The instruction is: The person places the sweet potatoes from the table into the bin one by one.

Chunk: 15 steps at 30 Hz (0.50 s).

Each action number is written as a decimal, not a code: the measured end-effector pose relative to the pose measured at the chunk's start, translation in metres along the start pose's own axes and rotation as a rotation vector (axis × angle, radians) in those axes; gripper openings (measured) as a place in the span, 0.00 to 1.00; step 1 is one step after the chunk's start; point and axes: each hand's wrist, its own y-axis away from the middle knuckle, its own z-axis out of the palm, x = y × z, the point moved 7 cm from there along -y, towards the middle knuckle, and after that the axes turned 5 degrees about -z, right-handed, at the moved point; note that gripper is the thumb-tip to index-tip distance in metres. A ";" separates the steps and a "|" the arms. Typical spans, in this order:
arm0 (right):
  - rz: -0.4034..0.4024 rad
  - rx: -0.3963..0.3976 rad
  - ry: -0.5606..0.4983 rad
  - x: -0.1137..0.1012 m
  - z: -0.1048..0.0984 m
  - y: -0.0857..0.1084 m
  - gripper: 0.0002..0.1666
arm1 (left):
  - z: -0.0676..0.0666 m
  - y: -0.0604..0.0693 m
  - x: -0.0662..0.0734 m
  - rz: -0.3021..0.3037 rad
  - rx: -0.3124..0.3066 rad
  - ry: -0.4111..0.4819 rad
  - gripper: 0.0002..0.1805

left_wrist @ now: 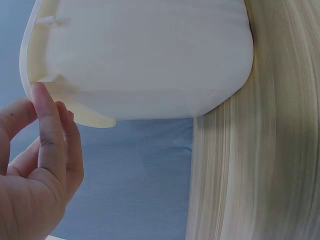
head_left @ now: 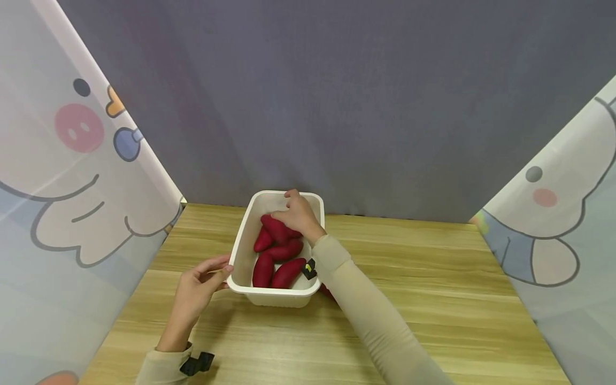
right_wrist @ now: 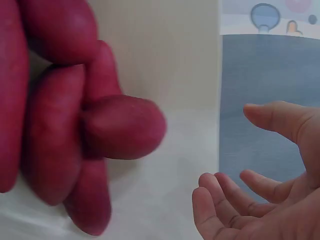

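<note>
A white plastic bin (head_left: 278, 299) stands on the wooden table and holds several dark red sweet potatoes (head_left: 286, 274). At the bin's left side, my left hand (head_left: 194, 289) pinches the rim between thumb and fingers; the left wrist view shows the fingertips (left_wrist: 42, 95) at that rim. Over the far end of the bin hovers my right hand (head_left: 297, 216), fingers spread and loosely bent, holding nothing. In the right wrist view a gap separates this hand (right_wrist: 270, 200) from the nearest sweet potato (right_wrist: 125, 127), which lies across others in the pile.
Another red sweet potato (head_left: 326, 291) peeks out by the bin's right side, mostly hidden by the right sleeve (head_left: 375, 315). Behind the wooden table (head_left: 409, 256) rises a grey cloth wall (head_left: 337, 107). Cartoon-printed curtains (head_left: 72, 176) flank both sides.
</note>
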 end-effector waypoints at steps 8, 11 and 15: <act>-0.034 -0.010 -0.056 -0.026 -0.031 0.013 0.37 | 0.001 -0.002 -0.001 0.003 -0.007 -0.002 0.20; -0.063 -0.006 -0.076 -0.031 -0.046 0.024 0.38 | 0.000 -0.002 -0.001 0.000 -0.003 -0.004 0.20; -0.090 0.011 -0.090 -0.031 -0.065 0.045 0.39 | -0.003 -0.002 -0.002 -0.004 -0.001 -0.016 0.20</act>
